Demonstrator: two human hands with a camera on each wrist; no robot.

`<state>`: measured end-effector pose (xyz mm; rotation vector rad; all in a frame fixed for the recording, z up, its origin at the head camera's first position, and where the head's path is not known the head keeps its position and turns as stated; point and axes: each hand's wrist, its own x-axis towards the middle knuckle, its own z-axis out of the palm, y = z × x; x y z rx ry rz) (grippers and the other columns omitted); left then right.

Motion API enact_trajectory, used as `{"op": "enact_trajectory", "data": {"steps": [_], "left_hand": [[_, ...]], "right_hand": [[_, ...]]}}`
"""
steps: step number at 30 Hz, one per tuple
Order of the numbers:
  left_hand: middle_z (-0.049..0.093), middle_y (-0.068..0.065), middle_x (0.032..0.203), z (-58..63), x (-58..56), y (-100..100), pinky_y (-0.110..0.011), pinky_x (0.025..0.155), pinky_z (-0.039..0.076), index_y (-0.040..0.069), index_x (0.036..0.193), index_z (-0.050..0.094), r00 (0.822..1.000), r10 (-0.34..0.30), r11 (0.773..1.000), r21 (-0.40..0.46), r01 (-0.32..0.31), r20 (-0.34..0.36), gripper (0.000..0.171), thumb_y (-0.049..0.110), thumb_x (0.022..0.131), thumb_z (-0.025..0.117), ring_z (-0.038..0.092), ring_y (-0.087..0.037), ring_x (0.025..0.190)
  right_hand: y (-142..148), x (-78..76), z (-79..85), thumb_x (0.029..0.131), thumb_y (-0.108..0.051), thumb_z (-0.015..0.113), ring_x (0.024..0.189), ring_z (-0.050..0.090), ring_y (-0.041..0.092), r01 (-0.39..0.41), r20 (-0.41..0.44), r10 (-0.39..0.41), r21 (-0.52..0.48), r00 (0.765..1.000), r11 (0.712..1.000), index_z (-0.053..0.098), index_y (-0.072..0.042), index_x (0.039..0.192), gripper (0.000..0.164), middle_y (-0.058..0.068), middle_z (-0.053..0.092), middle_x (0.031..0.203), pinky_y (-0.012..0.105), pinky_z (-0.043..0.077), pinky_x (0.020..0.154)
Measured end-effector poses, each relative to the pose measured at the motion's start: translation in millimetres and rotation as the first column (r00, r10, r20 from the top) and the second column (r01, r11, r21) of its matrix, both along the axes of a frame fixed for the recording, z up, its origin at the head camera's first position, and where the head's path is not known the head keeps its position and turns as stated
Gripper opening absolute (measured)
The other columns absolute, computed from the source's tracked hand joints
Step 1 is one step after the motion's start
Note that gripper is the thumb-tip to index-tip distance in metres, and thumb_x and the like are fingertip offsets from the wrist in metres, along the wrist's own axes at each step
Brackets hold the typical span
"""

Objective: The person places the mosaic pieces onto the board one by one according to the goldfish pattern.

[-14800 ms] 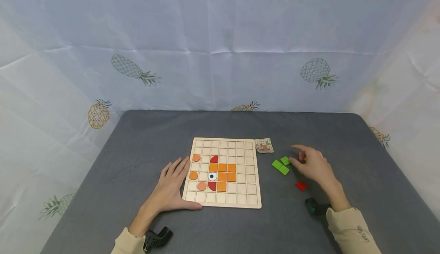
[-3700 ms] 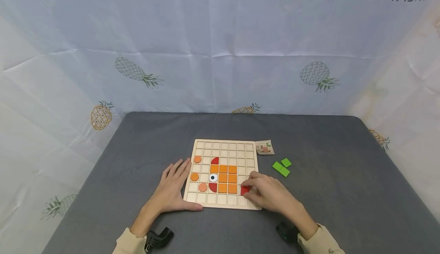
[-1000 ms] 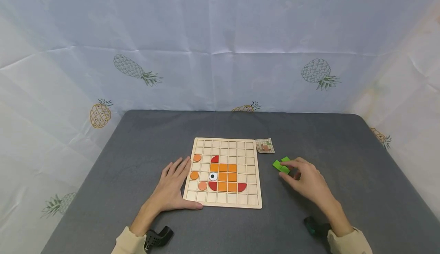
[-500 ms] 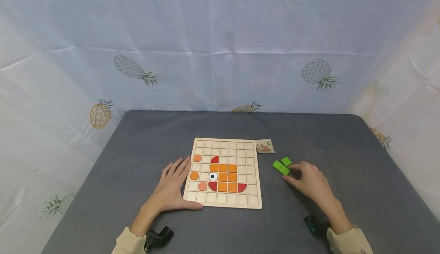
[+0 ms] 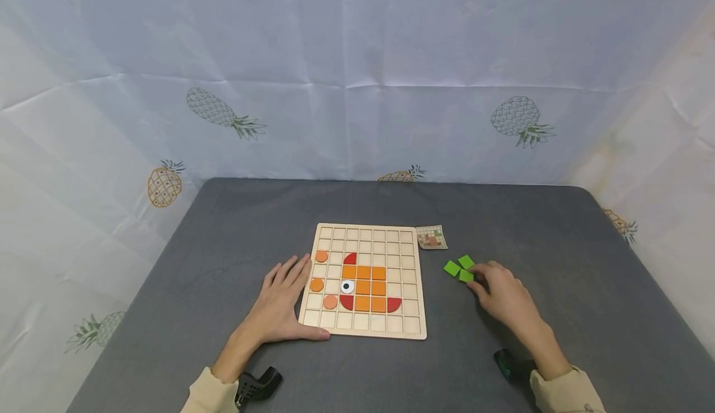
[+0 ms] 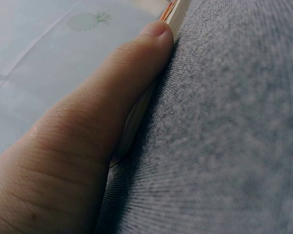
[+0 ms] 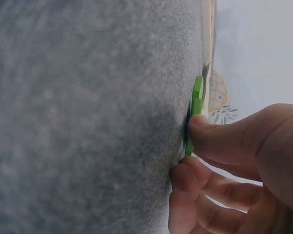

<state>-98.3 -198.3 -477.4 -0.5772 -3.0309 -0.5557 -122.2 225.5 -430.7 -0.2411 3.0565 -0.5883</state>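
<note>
My left hand lies flat with spread fingers along the left edge of the wooden grid board; its thumb presses the near edge. In the left wrist view the thumb rests against the board's side. My right hand pinches the nearest green square tile between thumb and fingertips, close over the table. Two more green square tiles, one to the left and one behind, lie beside it. On the board, orange squares, red quarter-rounds and a white eye disc form a fish shape.
Orange discs sit in cells at the board's left. A small pattern card lies at the board's far right corner. The grey table ends at a pineapple-print cloth.
Over the span, an orange square and a red quarter-round joined the board. In the last half second, the nearest green tile turned and parted slightly from its neighbour under my right fingers; left hand still.
</note>
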Motion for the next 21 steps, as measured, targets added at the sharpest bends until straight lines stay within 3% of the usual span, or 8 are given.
{"op": "enact_trajectory", "data": {"steps": [10,21], "left_hand": [[0.024,-0.01,0.171,0.3,-0.3,0,-0.061,0.123,0.017,0.007,0.164,0.022,1.0,-0.002,1.0,-0.007,0.002,-0.009,0.141,0.086,0.059,0.074,0.022,-0.036,0.157],[0.028,-0.012,0.169,-2.2,0.7,-1,-0.063,0.121,0.02,0.006,0.163,0.025,0.999,-0.017,1.0,0.016,0.018,-0.05,0.141,0.092,0.06,0.069,0.026,-0.038,0.156]], "right_hand": [[-1,1.5,6.3,0.093,-0.007,0.072,0.076,0.061,0.021,-0.02,-0.039,0.019,-0.027,0.999,0.999,0.07,0.006,0.118,0.028,0.013,0.066,0.091,0.041,0.051,0.06],[-17,3.8,17.8,0.094,-0.009,0.072,0.078,0.062,0.022,-0.024,-0.073,0.02,-0.059,0.997,0.998,0.071,0.001,0.121,0.029,0.017,0.068,0.103,0.036,0.047,0.057]]}}
